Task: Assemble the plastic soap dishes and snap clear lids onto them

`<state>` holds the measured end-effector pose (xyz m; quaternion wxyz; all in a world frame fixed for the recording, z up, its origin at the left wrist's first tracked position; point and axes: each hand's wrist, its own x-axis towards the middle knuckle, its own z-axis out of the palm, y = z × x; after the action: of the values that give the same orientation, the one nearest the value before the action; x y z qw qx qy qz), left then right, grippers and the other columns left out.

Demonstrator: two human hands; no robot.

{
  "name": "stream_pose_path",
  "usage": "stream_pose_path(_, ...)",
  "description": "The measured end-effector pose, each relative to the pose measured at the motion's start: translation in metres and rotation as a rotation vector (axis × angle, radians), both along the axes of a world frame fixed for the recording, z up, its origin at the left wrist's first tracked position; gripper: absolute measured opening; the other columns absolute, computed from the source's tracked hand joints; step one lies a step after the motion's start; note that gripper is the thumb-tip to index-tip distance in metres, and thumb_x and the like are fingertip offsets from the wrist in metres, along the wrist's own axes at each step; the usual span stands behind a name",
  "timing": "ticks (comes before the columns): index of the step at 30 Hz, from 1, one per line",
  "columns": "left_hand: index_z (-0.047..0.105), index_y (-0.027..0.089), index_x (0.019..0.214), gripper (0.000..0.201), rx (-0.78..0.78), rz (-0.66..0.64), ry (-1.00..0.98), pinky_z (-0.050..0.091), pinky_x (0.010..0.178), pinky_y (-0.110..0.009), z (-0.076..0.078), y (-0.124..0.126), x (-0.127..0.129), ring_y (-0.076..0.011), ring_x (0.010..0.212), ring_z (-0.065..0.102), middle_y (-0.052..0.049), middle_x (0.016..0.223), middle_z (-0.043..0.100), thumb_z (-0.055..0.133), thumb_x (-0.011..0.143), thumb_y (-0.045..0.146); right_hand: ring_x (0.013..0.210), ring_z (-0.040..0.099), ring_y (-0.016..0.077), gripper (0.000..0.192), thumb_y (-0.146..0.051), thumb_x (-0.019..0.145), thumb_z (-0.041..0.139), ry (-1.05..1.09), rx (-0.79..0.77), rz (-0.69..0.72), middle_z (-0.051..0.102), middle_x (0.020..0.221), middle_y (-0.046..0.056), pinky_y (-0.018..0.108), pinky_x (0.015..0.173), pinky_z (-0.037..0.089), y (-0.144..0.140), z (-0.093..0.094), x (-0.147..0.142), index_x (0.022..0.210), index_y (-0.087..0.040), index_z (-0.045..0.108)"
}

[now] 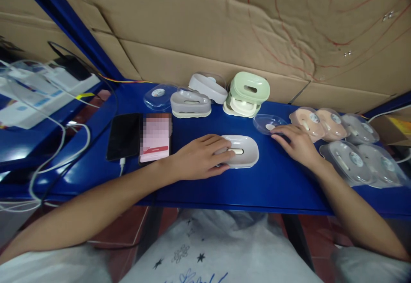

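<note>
My left hand (205,156) rests over a pale grey oval soap dish (250,150) in the middle of the blue table, its fingers closed on the dish's left part. Its fingertips lie by a small cream-coloured strip (236,150) in the dish's centre slot. My right hand (297,144) is at the right edge of a clear plastic lid (265,122) with a round white sticker, thumb and fingers pinching there. Part of the lid's edge is hidden behind the fingers.
Behind stand grey soap dishes (191,103), a green dish stack (250,88) and another clear lid (157,96). Several lidded pink dishes (310,122) and grey ones (348,163) sit at right. Two phones (123,137), cables and a power strip (41,99) are at left.
</note>
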<state>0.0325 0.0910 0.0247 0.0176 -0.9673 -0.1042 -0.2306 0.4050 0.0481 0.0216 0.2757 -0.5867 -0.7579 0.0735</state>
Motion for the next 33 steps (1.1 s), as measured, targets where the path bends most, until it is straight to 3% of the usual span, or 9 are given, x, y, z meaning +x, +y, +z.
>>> stream_pose_path(5,0.056,0.029,0.153,0.051,-0.052,-0.008,-0.177,0.059,0.113,-0.044,-0.002,-0.006,-0.001,-0.0266,0.138,0.064,-0.011,0.154,0.062,0.062,0.104,0.014,0.057,0.055,0.0182,0.055,-0.075,0.103,0.047,0.683,0.026,-0.223,0.057,0.065,-0.001,0.035,0.057,0.051,-0.019,0.03,-0.025,0.099,-0.025,0.068)
stream_pose_path(9,0.055,0.036,0.155,0.06,0.015,-0.076,-0.268,0.048,0.127,-0.045,-0.002,-0.017,0.002,-0.0251,0.155,0.05,-0.006,0.162,0.057,0.071,0.101,0.014,0.04,0.022,0.0066,0.062,-0.083,0.087,0.069,1.018,-0.578,-0.224,0.033,0.053,-0.01,0.023,0.036,0.023,-0.033,0.043,-0.044,0.098,-0.022,0.069)
stream_pose_path(15,0.065,0.034,0.143,0.037,0.166,-0.235,-0.08,0.048,0.129,-0.04,0.014,-0.026,0.004,-0.0223,0.158,0.047,-0.002,0.155,0.065,0.067,0.107,0.025,0.04,0.026,0.0051,0.069,-0.085,0.091,0.061,0.996,-1.069,0.073,0.04,0.055,-0.009,0.02,0.036,0.026,-0.053,0.014,-0.093,0.097,-0.017,0.072)
stream_pose_path(18,0.065,0.026,0.141,0.033,0.143,-0.248,-0.122,0.052,0.125,-0.034,0.014,-0.02,-0.002,-0.0219,0.154,0.052,-0.007,0.148,0.07,0.065,0.108,0.022,0.057,0.057,0.012,0.065,-0.076,0.104,0.048,0.937,-0.827,0.234,0.064,0.076,0.002,0.026,0.053,0.053,-0.058,0.002,-0.097,0.119,-0.019,0.075)
stream_pose_path(20,0.063,0.024,0.145,0.037,0.109,-0.179,-0.198,0.056,0.122,-0.037,0.013,-0.012,-0.007,-0.0233,0.152,0.055,-0.009,0.147,0.07,0.063,0.108,0.019,0.098,0.073,0.0209,0.06,-0.07,0.106,0.049,0.825,-0.491,0.322,0.072,0.119,0.011,0.036,0.085,0.064,-0.058,-0.001,-0.09,0.143,-0.027,0.067)
stream_pose_path(23,0.055,0.025,0.153,0.047,0.038,-0.048,-0.296,0.06,0.117,-0.045,0.009,-0.001,-0.012,-0.0259,0.149,0.058,-0.012,0.15,0.067,0.058,0.108,0.013,0.15,0.051,0.0338,0.071,-0.068,0.1,0.064,0.526,-0.11,0.409,0.045,0.167,0.012,0.052,0.119,0.051,-0.056,-0.004,-0.08,0.163,-0.038,0.048)
stream_pose_path(26,0.05,0.027,0.158,0.052,-0.001,-0.002,-0.333,0.06,0.116,-0.047,0.005,0.006,-0.01,-0.0261,0.147,0.06,-0.015,0.154,0.063,0.055,0.109,0.011,0.155,0.047,0.0355,0.073,-0.053,0.098,0.075,0.294,0.067,0.406,0.034,0.176,0.008,0.054,0.124,0.048,-0.052,-0.007,-0.077,0.164,-0.043,0.046)
stream_pose_path(29,0.047,0.026,0.16,0.053,-0.026,0.006,-0.294,0.058,0.118,-0.052,0.003,0.01,-0.006,-0.0288,0.147,0.059,-0.018,0.156,0.059,0.059,0.109,0.019,0.153,0.05,0.0331,0.068,-0.039,0.103,0.07,0.215,0.128,0.38,0.034,0.177,0.007,0.054,0.122,0.051,-0.043,-0.009,-0.076,0.165,-0.043,0.044)
stream_pose_path(33,0.047,0.022,0.158,0.063,-0.068,-0.063,-0.212,0.054,0.119,-0.061,0.0,0.015,-0.005,-0.0368,0.15,0.053,-0.022,0.157,0.055,0.073,0.103,0.038,0.165,0.03,0.0322,0.07,-0.036,0.107,0.063,0.157,0.05,0.428,0.017,0.183,0.004,0.058,0.131,0.038,-0.032,-0.013,-0.068,0.17,-0.043,0.032)
